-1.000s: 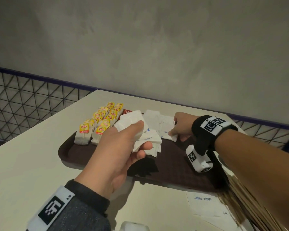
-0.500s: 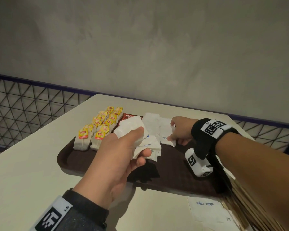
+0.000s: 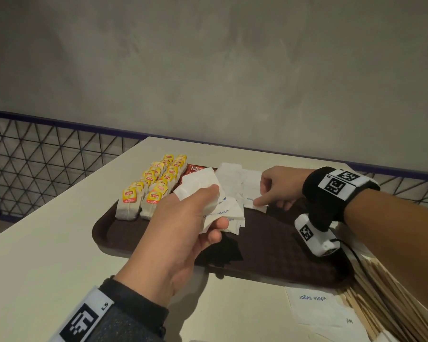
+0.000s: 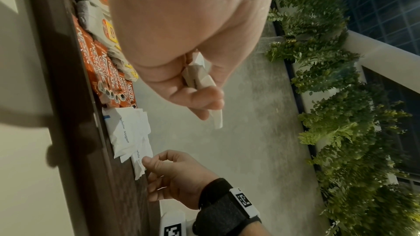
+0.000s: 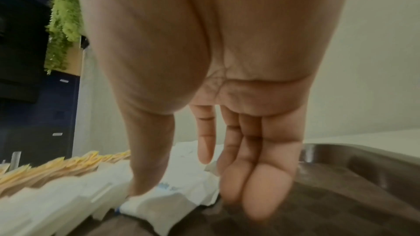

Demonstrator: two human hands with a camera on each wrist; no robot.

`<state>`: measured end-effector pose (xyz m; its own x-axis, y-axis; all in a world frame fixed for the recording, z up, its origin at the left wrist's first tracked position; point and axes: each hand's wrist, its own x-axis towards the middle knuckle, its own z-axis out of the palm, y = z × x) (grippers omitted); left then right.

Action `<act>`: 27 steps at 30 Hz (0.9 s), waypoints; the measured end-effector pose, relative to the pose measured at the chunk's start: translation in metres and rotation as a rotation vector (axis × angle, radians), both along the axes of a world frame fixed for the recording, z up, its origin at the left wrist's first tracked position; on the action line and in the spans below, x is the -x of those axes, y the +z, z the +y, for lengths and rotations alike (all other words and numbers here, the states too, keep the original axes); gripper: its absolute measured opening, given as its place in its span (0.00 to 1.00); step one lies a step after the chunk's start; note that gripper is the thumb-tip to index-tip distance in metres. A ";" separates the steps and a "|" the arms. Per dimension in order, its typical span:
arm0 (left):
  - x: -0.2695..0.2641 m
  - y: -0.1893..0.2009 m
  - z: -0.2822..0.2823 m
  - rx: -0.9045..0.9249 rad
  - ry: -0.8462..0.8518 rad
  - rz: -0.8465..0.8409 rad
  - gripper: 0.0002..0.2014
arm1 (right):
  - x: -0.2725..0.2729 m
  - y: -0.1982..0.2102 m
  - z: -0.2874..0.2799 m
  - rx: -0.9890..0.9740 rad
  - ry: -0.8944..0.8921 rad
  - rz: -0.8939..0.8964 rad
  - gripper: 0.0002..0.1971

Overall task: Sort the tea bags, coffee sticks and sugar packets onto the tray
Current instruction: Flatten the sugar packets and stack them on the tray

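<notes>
The left hand (image 3: 183, 230) grips a fanned bunch of white sugar packets (image 3: 203, 191), thumb on top, fingers curled beneath, held above the brown tray (image 3: 269, 243). The packets are thin white paper squares printed "white sugar" in blue. More sugar packets lie overlapped at the tray's far middle (image 3: 235, 178), beside red Nescafé coffee sticks (image 4: 106, 71) and two rows of yellow-tagged tea bags (image 3: 153, 183). The right hand (image 3: 279, 186) rests its thumb and forefinger on the nearest laid packet (image 3: 253, 201), fingers relaxed. One packet (image 3: 314, 304) lies on the table (image 3: 47, 230).
</notes>
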<state>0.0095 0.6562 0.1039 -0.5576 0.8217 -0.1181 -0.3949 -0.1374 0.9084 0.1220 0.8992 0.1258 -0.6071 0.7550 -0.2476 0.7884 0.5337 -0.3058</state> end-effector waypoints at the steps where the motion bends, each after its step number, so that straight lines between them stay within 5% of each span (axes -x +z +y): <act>1: 0.000 0.000 0.000 0.005 -0.007 0.001 0.14 | -0.001 -0.002 0.000 0.002 0.010 -0.023 0.24; 9: -0.004 0.003 -0.003 0.041 -0.098 -0.041 0.06 | -0.011 0.006 -0.015 0.031 0.006 0.034 0.23; 12: -0.006 0.006 -0.005 0.018 -0.126 -0.084 0.08 | -0.028 0.032 -0.044 0.124 -0.078 0.396 0.22; 16: -0.012 0.009 -0.008 -0.021 -0.170 -0.040 0.06 | -0.054 0.054 -0.098 0.536 -0.172 0.863 0.24; 20: -0.024 0.009 -0.012 -0.062 -0.215 0.085 0.08 | -0.068 0.052 -0.139 0.804 -0.178 0.900 0.20; 27: -0.033 0.016 -0.019 -0.075 -0.136 0.276 0.12 | -0.070 0.051 -0.161 0.613 -0.042 0.860 0.17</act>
<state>0.0421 0.6368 0.1196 -0.4444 0.8917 0.0859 -0.1545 -0.1708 0.9731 0.1916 0.7377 0.1767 -0.7360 0.6706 -0.0928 0.1928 0.0763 -0.9783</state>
